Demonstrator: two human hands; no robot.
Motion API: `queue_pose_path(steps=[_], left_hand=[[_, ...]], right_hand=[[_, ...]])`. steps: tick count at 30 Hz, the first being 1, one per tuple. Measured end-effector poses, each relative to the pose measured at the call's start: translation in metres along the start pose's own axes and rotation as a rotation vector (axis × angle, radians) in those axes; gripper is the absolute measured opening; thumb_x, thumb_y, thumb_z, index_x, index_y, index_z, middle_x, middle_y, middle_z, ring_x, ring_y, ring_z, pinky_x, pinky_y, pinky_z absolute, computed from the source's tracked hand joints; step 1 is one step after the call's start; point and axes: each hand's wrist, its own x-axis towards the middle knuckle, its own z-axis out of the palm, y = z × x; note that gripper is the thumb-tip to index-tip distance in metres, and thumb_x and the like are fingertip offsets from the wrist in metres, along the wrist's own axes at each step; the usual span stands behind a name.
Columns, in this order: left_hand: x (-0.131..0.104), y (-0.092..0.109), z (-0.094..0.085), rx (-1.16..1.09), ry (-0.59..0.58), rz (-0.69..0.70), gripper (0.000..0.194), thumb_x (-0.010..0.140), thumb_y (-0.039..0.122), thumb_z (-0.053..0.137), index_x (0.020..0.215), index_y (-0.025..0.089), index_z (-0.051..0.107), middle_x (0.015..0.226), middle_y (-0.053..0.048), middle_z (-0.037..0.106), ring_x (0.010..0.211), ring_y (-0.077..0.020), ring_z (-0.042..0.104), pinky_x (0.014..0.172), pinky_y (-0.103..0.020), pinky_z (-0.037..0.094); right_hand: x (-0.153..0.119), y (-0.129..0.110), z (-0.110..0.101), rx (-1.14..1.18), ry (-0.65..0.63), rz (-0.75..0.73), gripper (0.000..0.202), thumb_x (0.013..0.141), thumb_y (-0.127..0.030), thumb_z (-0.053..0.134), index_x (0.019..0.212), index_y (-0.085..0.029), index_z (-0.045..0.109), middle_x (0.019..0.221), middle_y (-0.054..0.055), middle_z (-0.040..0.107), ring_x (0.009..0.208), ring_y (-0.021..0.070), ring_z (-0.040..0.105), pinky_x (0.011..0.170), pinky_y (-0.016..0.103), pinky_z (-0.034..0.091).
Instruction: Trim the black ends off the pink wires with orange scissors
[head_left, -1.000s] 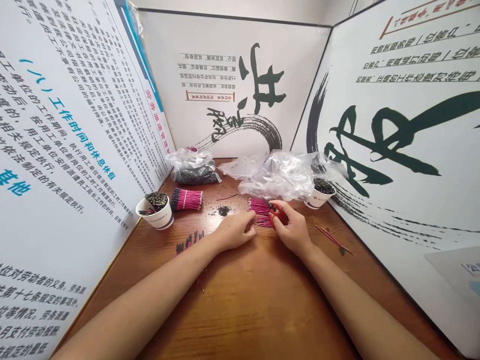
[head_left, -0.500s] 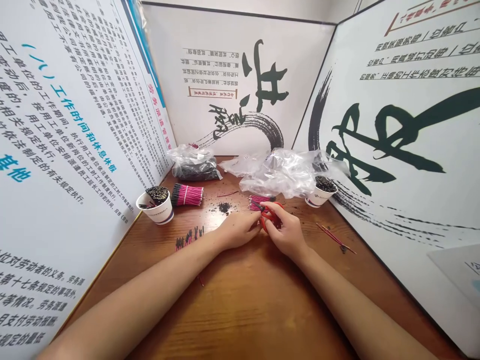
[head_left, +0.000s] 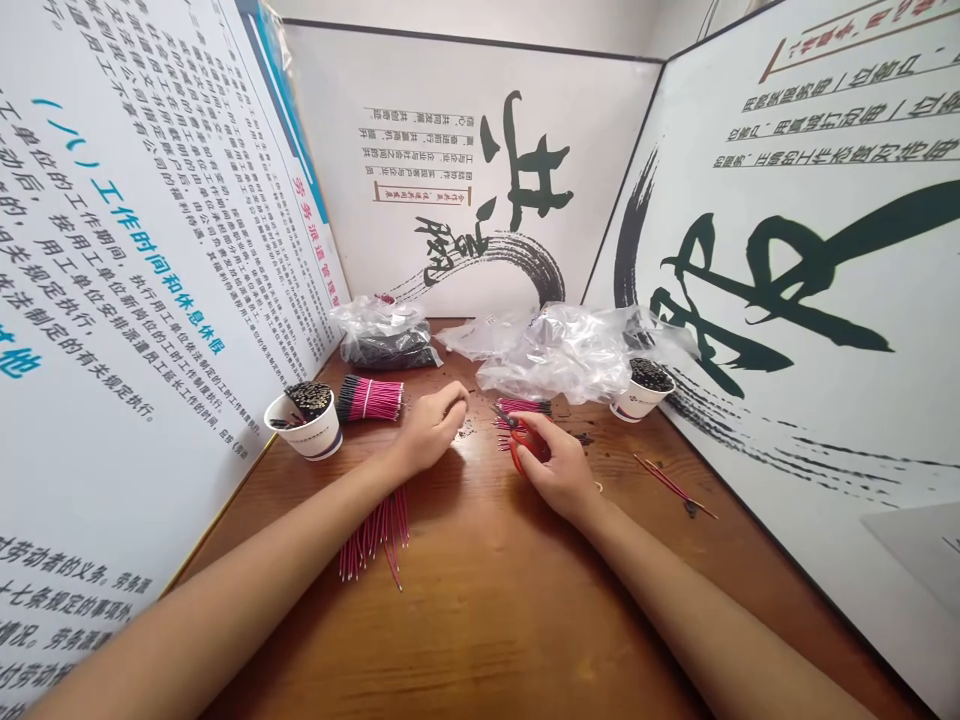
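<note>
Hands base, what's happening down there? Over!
Right hand holding red-handled snips by thin pink wires. Left hand curled, contents unclear. Crumpled clear plastic behind, seemingly not blocking.

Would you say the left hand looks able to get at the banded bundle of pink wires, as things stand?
Probably yes: the left hand is close to the banded bundle, with nothing visible between them, though I cannot tell whether its fingers already hold something.

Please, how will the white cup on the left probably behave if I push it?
The white cup, narrower at its base, may tip if pushed near the rim. It looks like thin paper, so its wall could dent. The black pieces standing above the rim might spill.
</note>
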Motion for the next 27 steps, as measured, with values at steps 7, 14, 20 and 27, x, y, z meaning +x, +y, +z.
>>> queue_pose_path(steps=[7,14,20,27], left_hand=[[-0.01,-0.011,0.007,-0.115,0.011,0.037,0.029,0.094,0.029,0.033,0.069,0.018,0.042,0.062,0.003,0.045,0.059,-0.0113,0.042,0.061,-0.025,0.036],[-0.01,-0.009,0.006,-0.04,-0.007,0.074,0.03,0.092,0.028,0.032,0.064,0.019,0.036,0.061,0.002,0.042,0.059,-0.0118,0.039,0.06,-0.026,0.031],[-0.01,-0.01,0.007,-0.014,-0.029,0.087,0.028,0.091,0.027,0.031,0.065,0.019,0.038,0.062,0.001,0.043,0.06,-0.0125,0.04,0.061,-0.026,0.032],[-0.009,-0.01,0.007,-0.002,-0.007,0.097,0.028,0.09,0.027,0.033,0.063,0.019,0.034,0.061,0.001,0.041,0.06,-0.0123,0.039,0.06,-0.026,0.03]], right_hand=[[0.017,-0.001,0.009,-0.018,-0.102,-0.072,0.037,0.084,-0.02,0.056,0.12,-0.024,0.062,0.117,0.005,0.07,0.103,0.021,0.067,0.09,0.033,0.052],[0.013,-0.004,0.006,-0.073,-0.215,-0.046,0.038,0.088,-0.02,0.052,0.125,-0.026,0.058,0.113,0.003,0.072,0.097,0.0213,0.069,0.086,0.033,0.051],[0.013,-0.008,0.005,-0.116,-0.257,-0.022,0.033,0.089,-0.023,0.051,0.122,-0.025,0.058,0.105,0.003,0.073,0.088,0.0213,0.069,0.082,0.032,0.05],[0.013,-0.005,0.006,-0.106,-0.235,-0.016,0.034,0.088,-0.024,0.052,0.122,-0.025,0.057,0.098,0.002,0.074,0.082,0.0194,0.069,0.078,0.03,0.05]])
